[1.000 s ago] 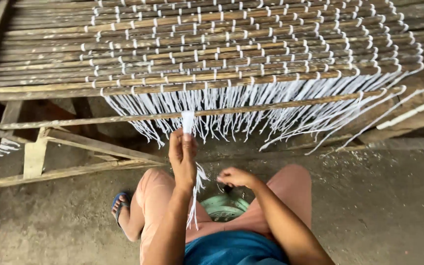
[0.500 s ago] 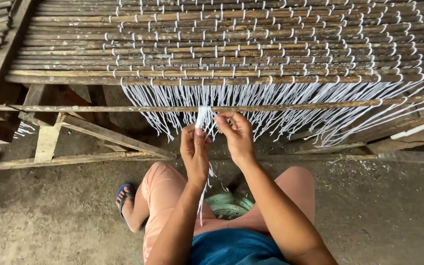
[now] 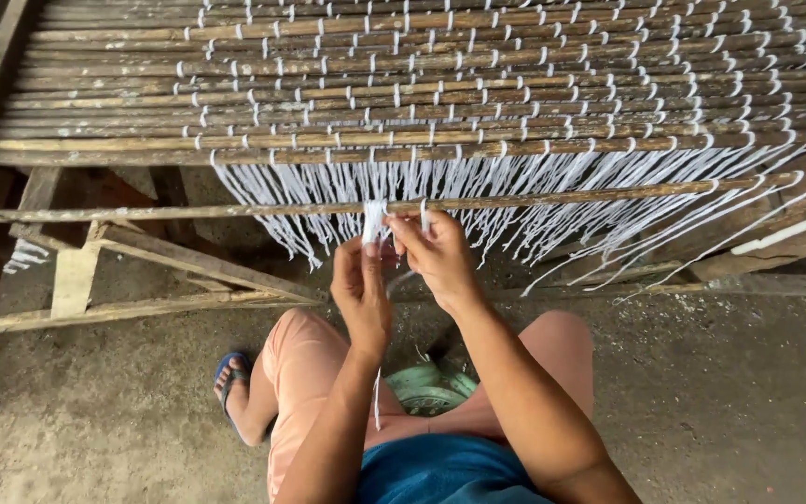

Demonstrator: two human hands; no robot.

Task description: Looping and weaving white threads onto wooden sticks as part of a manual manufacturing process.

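At the loose slat (image 3: 515, 194), both hands (image 3: 362, 291) pinch white cord (image 3: 374, 221).

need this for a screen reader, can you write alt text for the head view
Seen from above, a seated person's left hand and right hand pinch white strings at a thin slat in front of a mat of bound slats, where many more strings hang. Below are bent knees, a sandalled foot and a concrete floor.

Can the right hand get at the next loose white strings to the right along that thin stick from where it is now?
Probably yes. The right hand is already up at the thin stick, beside the left hand, and the hanging white strings further right lie open in front, with nothing between them and the hand.
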